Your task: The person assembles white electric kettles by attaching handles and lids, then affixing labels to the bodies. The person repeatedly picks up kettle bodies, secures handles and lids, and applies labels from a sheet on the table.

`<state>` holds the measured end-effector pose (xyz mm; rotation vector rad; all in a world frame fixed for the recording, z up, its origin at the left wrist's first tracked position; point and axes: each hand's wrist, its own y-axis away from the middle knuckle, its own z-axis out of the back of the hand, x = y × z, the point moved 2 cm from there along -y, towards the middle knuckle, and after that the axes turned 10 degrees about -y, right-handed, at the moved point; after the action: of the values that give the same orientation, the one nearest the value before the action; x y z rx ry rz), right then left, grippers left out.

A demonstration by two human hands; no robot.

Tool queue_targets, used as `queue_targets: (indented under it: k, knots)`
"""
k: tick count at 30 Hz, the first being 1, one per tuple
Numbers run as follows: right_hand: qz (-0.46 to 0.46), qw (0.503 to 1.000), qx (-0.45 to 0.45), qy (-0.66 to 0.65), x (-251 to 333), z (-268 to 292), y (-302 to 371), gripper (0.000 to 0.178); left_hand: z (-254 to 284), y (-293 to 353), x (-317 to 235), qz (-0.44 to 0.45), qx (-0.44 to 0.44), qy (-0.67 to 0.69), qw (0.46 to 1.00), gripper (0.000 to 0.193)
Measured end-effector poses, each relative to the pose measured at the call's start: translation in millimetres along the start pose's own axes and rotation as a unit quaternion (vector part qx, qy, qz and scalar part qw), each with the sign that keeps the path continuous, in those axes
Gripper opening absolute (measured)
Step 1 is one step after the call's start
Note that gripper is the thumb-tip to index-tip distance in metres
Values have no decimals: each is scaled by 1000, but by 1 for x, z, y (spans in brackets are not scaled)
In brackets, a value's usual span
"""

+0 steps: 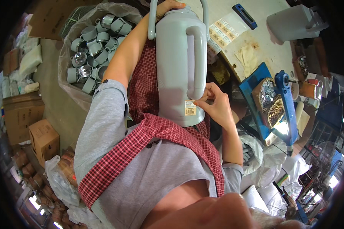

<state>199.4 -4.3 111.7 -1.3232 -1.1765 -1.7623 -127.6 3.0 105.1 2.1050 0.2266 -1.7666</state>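
A large light-grey jug (174, 65), with a side handle (197, 63) and a swing handle (152, 19), rests against my lap. My left hand (170, 6) grips its top at the upper picture edge, where the fingers are partly cut off. Near the jug's base sits a small printed label (190, 108) with a barcode. My right hand (216, 103) is closed at the label's upper right corner, thumb tip against it and fingers curled beside the lower end of the side handle.
A lined bin (70, 47) of grey cups stands left. On the worktable (269, 49) lie a label sheet (223, 33), a blue-framed tool (244, 16) and another grey jug (294, 23). A blue stand (258, 103) is at right. Cardboard boxes (44, 139) stand at left.
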Motion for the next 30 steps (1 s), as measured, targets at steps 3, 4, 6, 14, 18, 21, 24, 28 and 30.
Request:
queue_targets:
  k: [3, 4, 6, 14, 18, 21, 24, 28, 30]
  knots:
    - [6, 1000, -1, 0, -2, -2, 1, 41, 73, -57, 77, -107, 67, -61, 990, 23]
    - [13, 1000, -3, -1, -3, -3, 1, 41, 87, -66, 86, -126, 84, -82, 985, 23]
    - [44, 998, -24, 39, -5, -5, 5, 41, 79, -66, 82, -123, 99, -83, 984, 22]
    - [327, 866, 43, 375, -48, -19, 44, 88, 64, -20, 46, -1, 81, 5, 997, 39]
    - [171, 875, -87, 444, -19, 59, 27, 79, 127, -17, -12, -133, -1, -204, 970, 41]
    - [245, 864, -222, 379, 95, 116, 25, 60, 149, 15, -137, -205, -99, -228, 947, 33]
    - [313, 809, -367, 336, 159, 222, -33, 47, 206, -2, -237, -236, -134, -273, 923, 28]
    - [262, 694, -593, 314, 192, 396, -100, 73, 230, -83, -308, -288, -239, -489, 788, 40]
    - [284, 661, -630, 293, 188, 459, -149, 81, 279, -132, -310, -346, -219, -516, 752, 40]
